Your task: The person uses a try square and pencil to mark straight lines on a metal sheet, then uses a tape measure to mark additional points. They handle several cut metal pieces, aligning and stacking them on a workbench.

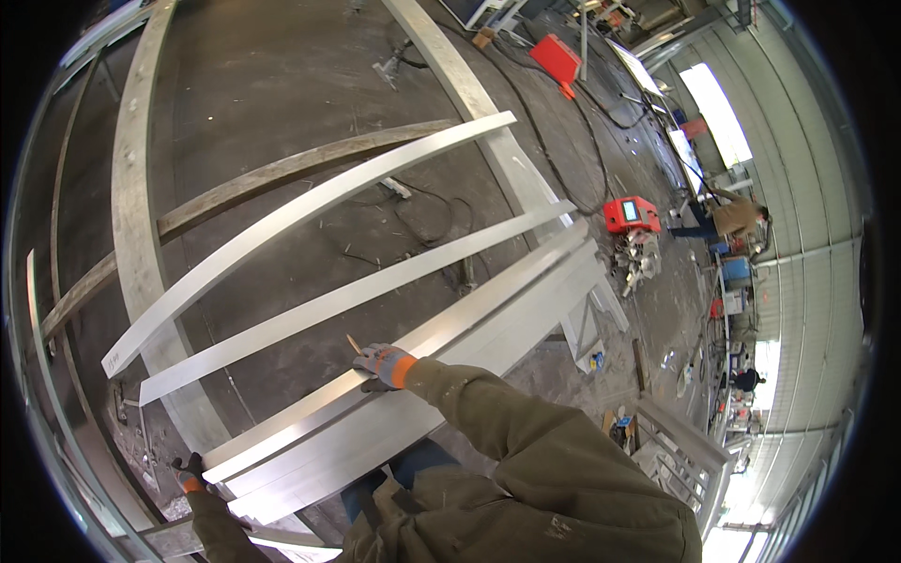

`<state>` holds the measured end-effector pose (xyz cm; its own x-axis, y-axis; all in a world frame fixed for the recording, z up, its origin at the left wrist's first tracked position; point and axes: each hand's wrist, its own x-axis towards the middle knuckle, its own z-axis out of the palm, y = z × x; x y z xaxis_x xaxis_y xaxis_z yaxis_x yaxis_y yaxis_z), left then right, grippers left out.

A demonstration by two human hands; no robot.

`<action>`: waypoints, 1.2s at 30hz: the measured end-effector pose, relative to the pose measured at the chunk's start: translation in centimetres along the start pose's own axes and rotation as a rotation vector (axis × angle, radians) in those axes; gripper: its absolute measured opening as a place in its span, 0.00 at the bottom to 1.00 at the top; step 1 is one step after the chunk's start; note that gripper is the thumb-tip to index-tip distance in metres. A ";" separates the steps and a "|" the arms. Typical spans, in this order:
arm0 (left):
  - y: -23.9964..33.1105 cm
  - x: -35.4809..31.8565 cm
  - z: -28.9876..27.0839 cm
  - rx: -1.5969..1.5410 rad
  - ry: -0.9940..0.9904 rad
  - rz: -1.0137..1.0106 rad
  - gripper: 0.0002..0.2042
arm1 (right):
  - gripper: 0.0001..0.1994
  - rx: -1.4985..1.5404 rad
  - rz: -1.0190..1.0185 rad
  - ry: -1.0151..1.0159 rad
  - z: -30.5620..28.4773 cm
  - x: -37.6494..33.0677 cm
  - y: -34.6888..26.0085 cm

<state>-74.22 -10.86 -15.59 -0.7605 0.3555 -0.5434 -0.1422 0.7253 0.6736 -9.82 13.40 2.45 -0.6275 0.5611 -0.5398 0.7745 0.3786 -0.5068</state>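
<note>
- The person leans over a stack of long flat aluminium bars [450, 347] lying on steel frame rails [131, 225] above a dusty concrete floor [282, 75].
- The stack's long axis runs from lower left, near the person's body, up toward the upper right; it is far longer than the span between the two hands.
- The right hand [383, 365], in a grey glove with an orange cuff, rests on the top bar about midway along the stack. It seems to pinch a thin pencil-like marker [353, 343] that points up and to the left; I cannot tell how tightly the grip closes on it.
- The left hand [190, 471], also gloved, sits at the stack's near end at lower left, fingers curled over the edge of the bars, so its grip is closed on the stack's end.
- The left hand is nearer the bar end; the right hand is nearer the middle.
- Two more aluminium bars [310, 211] lie separately across the frame, roughly parallel to the stack and well apart from both hands.
- Red welding machines [631, 214] stand on the floor to the right, beyond the stack's far end.
</note>
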 end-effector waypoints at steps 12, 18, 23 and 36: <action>-0.7 -7.3 1.3 0.767 0.151 0.194 0.21 | 0.08 -0.215 -0.237 0.094 -3.5 4.8 -3.3; 3.8 -15.6 3.9 0.650 0.171 0.209 0.20 | 0.23 -0.607 -0.075 0.617 -13.4 16.0 -3.5; 7.0 -20.8 4.1 0.822 0.336 0.244 0.30 | 0.23 -0.655 0.050 0.589 -17.2 26.9 0.3; 17.9 -19.5 -3.0 0.270 0.582 0.540 0.33 | 0.31 -0.714 -0.319 0.283 -21.9 20.6 0.3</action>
<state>-63.80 -6.60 8.52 -0.8968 0.3867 0.2148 0.4353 0.6856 0.5835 -20.82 41.22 5.90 -0.8558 0.4751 -0.2046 0.4866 0.8736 -0.0066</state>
